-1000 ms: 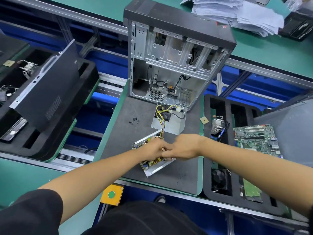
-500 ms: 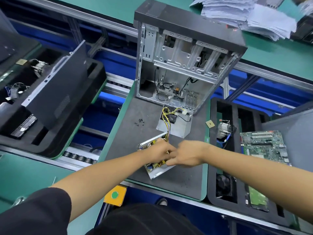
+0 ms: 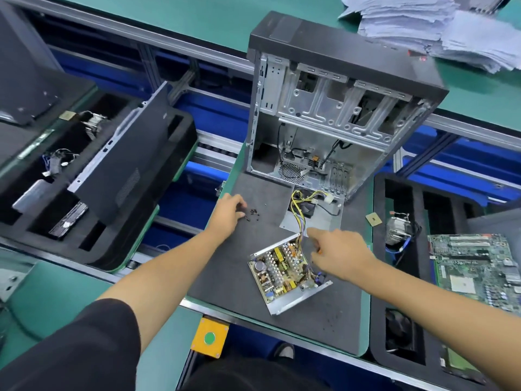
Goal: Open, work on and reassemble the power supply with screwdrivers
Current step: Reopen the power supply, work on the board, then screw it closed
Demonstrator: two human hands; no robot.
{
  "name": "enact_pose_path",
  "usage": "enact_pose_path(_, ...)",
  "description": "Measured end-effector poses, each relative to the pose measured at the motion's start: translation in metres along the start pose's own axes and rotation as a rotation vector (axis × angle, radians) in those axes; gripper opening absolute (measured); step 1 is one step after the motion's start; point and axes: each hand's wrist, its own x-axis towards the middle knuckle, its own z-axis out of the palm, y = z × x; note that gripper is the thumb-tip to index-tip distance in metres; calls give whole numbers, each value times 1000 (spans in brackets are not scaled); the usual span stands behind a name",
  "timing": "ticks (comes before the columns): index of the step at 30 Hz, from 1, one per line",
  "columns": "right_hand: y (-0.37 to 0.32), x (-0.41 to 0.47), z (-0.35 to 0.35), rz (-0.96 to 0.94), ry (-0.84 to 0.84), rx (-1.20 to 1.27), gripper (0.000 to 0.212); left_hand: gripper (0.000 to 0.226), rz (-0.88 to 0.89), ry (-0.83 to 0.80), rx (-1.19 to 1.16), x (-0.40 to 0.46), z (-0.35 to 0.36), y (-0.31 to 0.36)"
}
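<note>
The opened power supply's base (image 3: 284, 270) lies on the dark mat with its circuit board exposed. Yellow wires (image 3: 297, 214) run from it to the metal cover with its fan (image 3: 313, 218) lying just behind. My right hand (image 3: 342, 253) hovers over the board's right side, its fingers curled round a small orange-handled screwdriver (image 3: 319, 250) that is mostly hidden. My left hand (image 3: 228, 213) rests on the mat to the left, fingertips reaching a cluster of small black screws (image 3: 252, 214).
An open computer case (image 3: 338, 114) stands at the back of the mat. To the right, a black foam tray holds a motherboard (image 3: 479, 263) and heatsink (image 3: 397, 230), with a CPU chip (image 3: 373, 220) beside it. A side panel (image 3: 127, 170) lies on the left tray. Papers (image 3: 423, 21) are piled far right.
My left hand left the power supply and moved up and left to the loose screws. My right hand stays over the board, which now shows uncovered.
</note>
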Motion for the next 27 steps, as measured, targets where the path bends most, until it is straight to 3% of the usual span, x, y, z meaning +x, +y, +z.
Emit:
enact_pose_path(19, 6, 25, -38, 125, 212, 170, 23, 14, 13, -216, 188, 20, 3, 0)
enact_pose_path(22, 5, 27, -38, 124, 215, 182, 23, 14, -44, -169, 87, 19, 1, -1)
enact_pose_path(27, -1, 29, -36, 97, 217, 213, 17, 8, -116, 36, -303, -4, 3, -21)
